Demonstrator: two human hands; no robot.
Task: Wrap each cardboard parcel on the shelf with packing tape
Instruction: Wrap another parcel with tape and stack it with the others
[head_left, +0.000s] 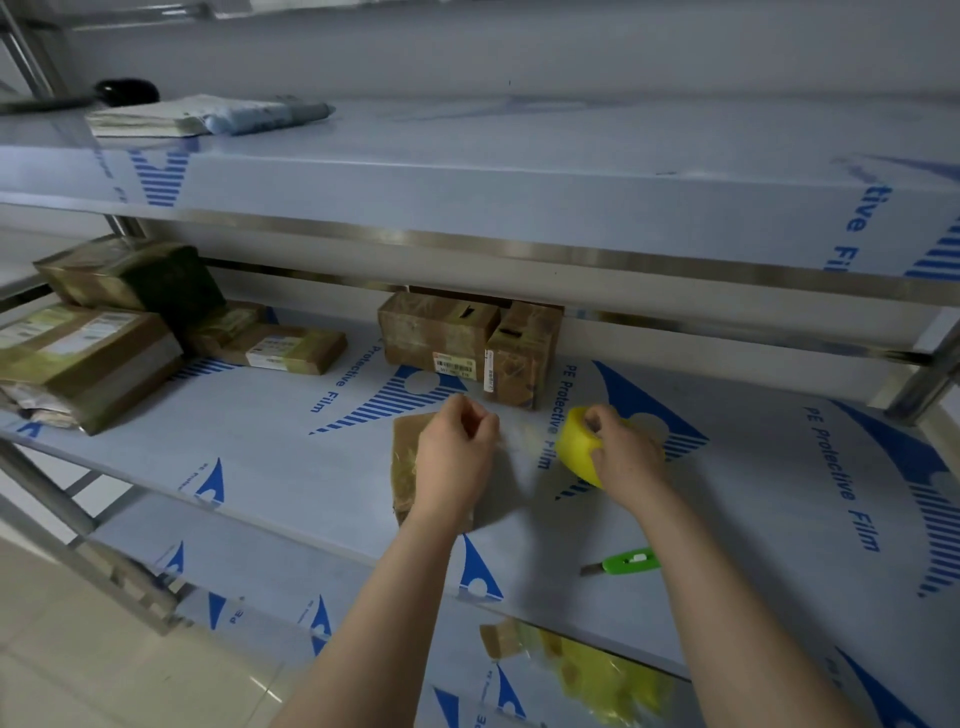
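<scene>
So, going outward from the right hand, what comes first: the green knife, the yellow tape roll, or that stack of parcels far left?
1. Yellow tape roll: held in the right hand.
2. Green knife: on the shelf, just nearer the person.
3. Stack of parcels: far left end of the shelf.

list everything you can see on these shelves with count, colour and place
flat parcel: 1, brown, middle shelf front, under the left hand
tape roll: 1, yellow, middle shelf, held in the right hand
clear tape strip: 1, stretched between the hands
cutter: 1, green, front edge of the middle shelf, right of the parcel
boxes at the back: 2, brown, side by side, middle shelf centre
parcels at left: about 4, brown, stacked, middle shelf left end
paper stack: 1, white and pale blue, top shelf left
dark object: 1, black, top shelf far left
yellow wrap: 1, lower shelf
shelf: film-covered, blue print
left hand: pinching the tape end
right hand: gripping the roll
</scene>
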